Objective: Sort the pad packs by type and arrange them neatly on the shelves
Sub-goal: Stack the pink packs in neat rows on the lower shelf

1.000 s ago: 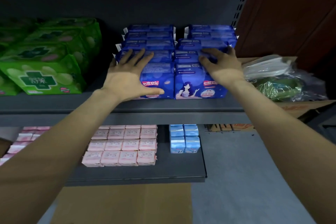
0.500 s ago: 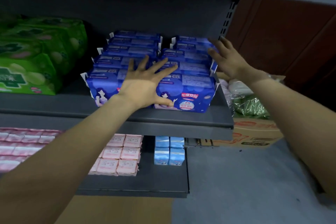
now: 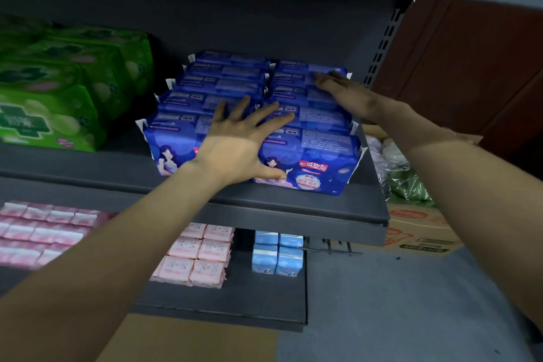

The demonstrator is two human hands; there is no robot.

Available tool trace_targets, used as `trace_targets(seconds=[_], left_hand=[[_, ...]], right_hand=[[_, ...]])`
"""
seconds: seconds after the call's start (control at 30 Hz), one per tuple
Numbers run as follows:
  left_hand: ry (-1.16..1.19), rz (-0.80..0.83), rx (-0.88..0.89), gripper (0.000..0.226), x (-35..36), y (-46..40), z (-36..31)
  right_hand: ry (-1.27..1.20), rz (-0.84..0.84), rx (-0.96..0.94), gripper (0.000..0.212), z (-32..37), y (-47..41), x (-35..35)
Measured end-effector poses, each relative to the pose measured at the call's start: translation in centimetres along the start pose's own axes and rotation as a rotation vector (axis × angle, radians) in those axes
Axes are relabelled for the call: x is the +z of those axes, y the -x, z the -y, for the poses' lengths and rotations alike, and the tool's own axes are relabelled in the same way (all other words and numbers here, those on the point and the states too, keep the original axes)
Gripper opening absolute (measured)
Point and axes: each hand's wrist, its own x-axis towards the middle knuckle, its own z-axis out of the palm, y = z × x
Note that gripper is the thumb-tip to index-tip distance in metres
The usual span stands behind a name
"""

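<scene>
Squaring-up step, by the look of it: blue pad packs (image 3: 249, 114) in two rows side by side on the upper shelf (image 3: 293, 209) at centre frame, being pressed into line. Left hand (image 3: 238, 141) flat across the seam between the two front packs, fingers straight and spread, thumb low against the front face of the right one; nothing gripped. Right hand (image 3: 343, 91) further back on the right row, fingers straight, palm down on the pack tops near the rear, likewise holding nothing. Both forearms stretched forward and up from the lower corners. Next move probably a gentle push inward and back to close gaps and level the fronts. Green packs (image 3: 58, 103) already grouped at upper left; pink packs (image 3: 194, 258) and light blue packs (image 3: 277, 256) on the lower shelf (image 3: 235, 308).
</scene>
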Motion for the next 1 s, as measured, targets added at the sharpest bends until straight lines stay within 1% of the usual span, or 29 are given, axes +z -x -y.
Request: trace_targets(seconds=[0.1, 0.17, 0.27, 0.37, 0.4, 0.47, 0.53, 0.6, 0.63, 0.67, 0.7, 0.73, 0.77, 0.83, 0.9, 1.0], left_hand=[[-0.006, -0.006, -0.001, 0.104, 0.2, 0.0, 0.0], [-0.005, 0.002, -0.008, 0.104, 0.2, -0.1, 0.0], [0.005, 0.019, -0.003, 0.105, 0.2, -0.2, 0.1], [0.077, 0.009, 0.044, 0.107, -0.2, -0.1, 0.4], [0.132, -0.02, 0.079, 0.107, -0.4, 0.1, 0.6], [0.211, -0.123, 0.162, 0.101, -0.9, 1.0, 1.4], [0.154, -0.259, 0.195, 0.096, -1.2, 2.4, 2.7], [0.015, -0.324, 0.168, 0.1, -1.6, 4.4, 4.6], [-0.038, -0.307, 0.108, 0.105, -1.7, 5.4, 5.7], [-0.047, -0.243, 0.023, 0.11, -1.5, 6.1, 7.0], [-0.01, -0.164, -0.06, 0.112, -1.1, 6.6, 8.2], [0.058, -0.097, -0.107, 0.112, -0.8, 6.5, 9.4], [0.129, -0.057, -0.106, 0.112, -0.4, 6.2, 10.3], [0.199, -0.047, -0.044, 0.11, 0.4, 5.2, 11.3], [0.189, -0.079, -0.007, 0.105, 0.7, 4.5, 11.5], [0.197, -0.111, 0.007, 0.103, 0.9, 4.2, 11.5]], right_hand=[[0.012, 0.022, -0.023, 0.056, 0.3, 0.1, -0.2], [-0.007, -0.002, -0.043, 0.058, -0.1, 1.1, -0.2], [-0.084, -0.129, -0.084, 0.056, -0.2, 3.9, 0.0], [-0.165, -0.223, -0.145, 0.058, 0.6, 7.6, 0.8], [-0.136, -0.229, -0.149, 0.063, 0.9, 9.0, 1.3], [0.061, -0.233, -0.172, 0.081, 1.3, 11.3, 2.7], [0.289, -0.221, -0.201, 0.093, 1.6, 12.5, 3.7], [0.432, -0.201, -0.192, 0.096, 1.8, 13.1, 4.6], [0.456, -0.192, -0.181, 0.096, 1.7, 13.2, 4.9], [0.454, -0.184, -0.174, 0.095, 1.6, 13.3, 5.2], [0.448, -0.184, -0.179, 0.094, 1.4, 13.3, 5.6], [0.45, -0.194, -0.191, 0.092, 1.3, 13.2, 5.9], [0.458, -0.212, -0.201, 0.09, 1.2, 13.2, 6.1], [0.477, -0.255, -0.215, 0.085, 1.2, 13.0, 6.3], [0.506, -0.285, -0.233, 0.082, 1.3, 12.7, 6.3], [0.537, -0.302, -0.22, 0.08, 1.3, 12.4, 6.3]])
